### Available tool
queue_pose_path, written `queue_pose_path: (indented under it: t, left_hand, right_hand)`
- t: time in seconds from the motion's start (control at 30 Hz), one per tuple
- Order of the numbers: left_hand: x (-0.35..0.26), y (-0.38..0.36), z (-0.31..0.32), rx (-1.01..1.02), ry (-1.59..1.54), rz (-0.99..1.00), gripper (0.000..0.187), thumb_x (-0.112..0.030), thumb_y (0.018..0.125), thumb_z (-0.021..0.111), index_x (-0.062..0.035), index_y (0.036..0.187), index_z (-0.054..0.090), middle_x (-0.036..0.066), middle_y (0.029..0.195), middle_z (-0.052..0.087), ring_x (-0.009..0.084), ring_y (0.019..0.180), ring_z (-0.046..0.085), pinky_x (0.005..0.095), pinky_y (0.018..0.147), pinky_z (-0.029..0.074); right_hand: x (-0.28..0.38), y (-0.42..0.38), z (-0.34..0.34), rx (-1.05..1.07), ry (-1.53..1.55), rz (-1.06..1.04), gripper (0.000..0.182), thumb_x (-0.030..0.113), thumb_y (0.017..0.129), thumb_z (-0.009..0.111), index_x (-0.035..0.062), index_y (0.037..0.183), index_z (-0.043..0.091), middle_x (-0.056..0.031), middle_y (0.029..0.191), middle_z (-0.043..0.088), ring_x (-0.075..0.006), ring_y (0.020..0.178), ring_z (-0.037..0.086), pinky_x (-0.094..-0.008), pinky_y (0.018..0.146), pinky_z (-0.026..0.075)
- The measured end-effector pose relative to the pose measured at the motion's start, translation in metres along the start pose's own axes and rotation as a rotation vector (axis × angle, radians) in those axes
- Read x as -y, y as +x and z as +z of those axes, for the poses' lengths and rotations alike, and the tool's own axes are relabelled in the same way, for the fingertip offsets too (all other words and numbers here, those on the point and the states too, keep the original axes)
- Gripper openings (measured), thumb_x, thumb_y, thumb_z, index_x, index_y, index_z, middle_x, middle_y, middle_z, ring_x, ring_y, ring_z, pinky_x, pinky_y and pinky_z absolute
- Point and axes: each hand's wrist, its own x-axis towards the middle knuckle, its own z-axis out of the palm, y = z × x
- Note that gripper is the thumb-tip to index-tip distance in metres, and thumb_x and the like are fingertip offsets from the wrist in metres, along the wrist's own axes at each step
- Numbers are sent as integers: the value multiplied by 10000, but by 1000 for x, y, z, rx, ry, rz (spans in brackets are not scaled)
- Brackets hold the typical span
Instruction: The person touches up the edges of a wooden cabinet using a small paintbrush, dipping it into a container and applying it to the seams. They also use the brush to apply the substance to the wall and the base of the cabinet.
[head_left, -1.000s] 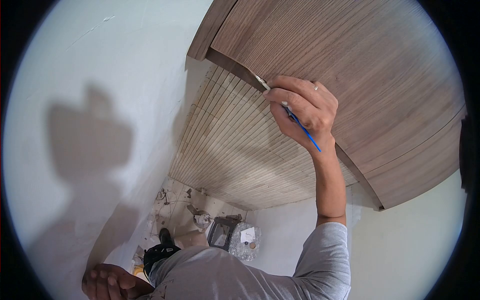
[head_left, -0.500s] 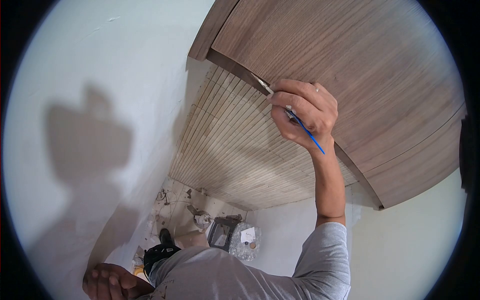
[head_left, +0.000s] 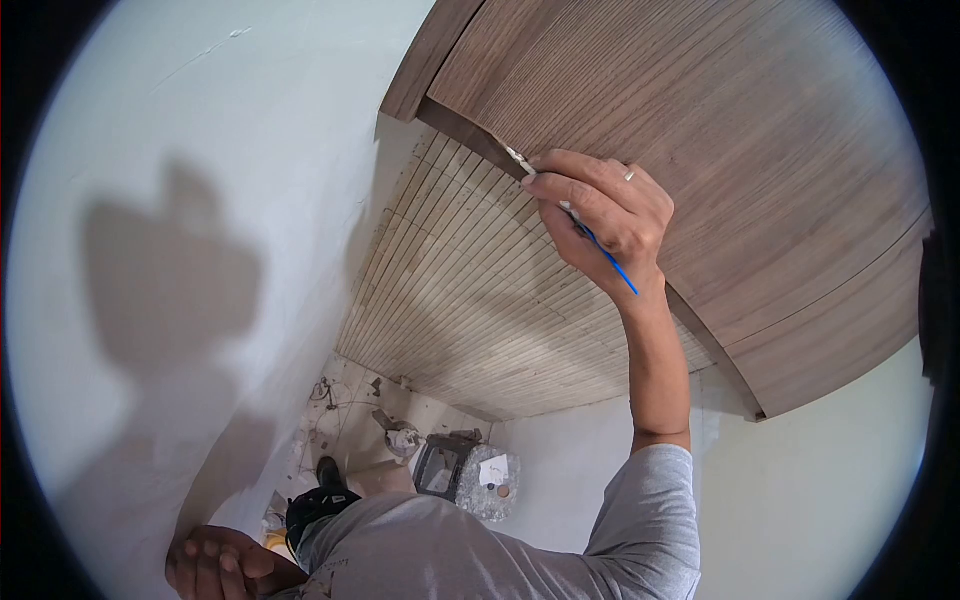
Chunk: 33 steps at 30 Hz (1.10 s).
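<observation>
My right hand (head_left: 605, 205) is raised to the lower edge of a wood-grain panel (head_left: 700, 150). Its fingers pinch a thin paintbrush (head_left: 615, 265) with a blue handle, whose whitish tip meets the panel's edge. The handle's end slants down across my wrist. At lower left, my left hand (head_left: 220, 565) is beside the white wall, with its fingers curled inward. Whatever lies inside those fingers, if anything, is hidden.
A slatted beige surface (head_left: 460, 270) stretches below the panel. Far down on the cluttered floor stand a dark grey object (head_left: 442, 465) and a bubble-wrapped item (head_left: 490, 495) with white paper on it. White wall (head_left: 300, 120) rises at left.
My right hand and the brush have shifted slightly left and up along the panel's edge. My left hand has stayed in place.
</observation>
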Motion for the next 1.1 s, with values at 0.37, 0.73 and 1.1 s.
queue_pose_path:
  t: [0.37,0.73,1.1]
  left_hand:
    - [6,-5,-20,178,-7,36,236,-56,963,594,34,1181,577,183,720,652,278,599,685,501,658,604]
    - [7,1,-17,162,-56,34,230,-80,975,583,33,1175,588,183,721,654,285,605,681,493,652,599]
    - [5,-5,-11,35,45,64,236,-131,980,623,34,1148,621,201,887,682,329,755,704,528,679,620]
  right_hand:
    - [0,-2,1,-12,2,10,307,22,621,837,197,854,741,72,904,759,-70,639,645,-246,501,420]
    - [2,-1,-2,-21,23,18,295,-5,612,800,174,835,730,53,891,756,-81,612,624,-256,506,395]
    - [2,-3,-3,-42,35,26,271,-11,609,780,154,818,729,42,862,750,-83,599,617,-260,503,387]
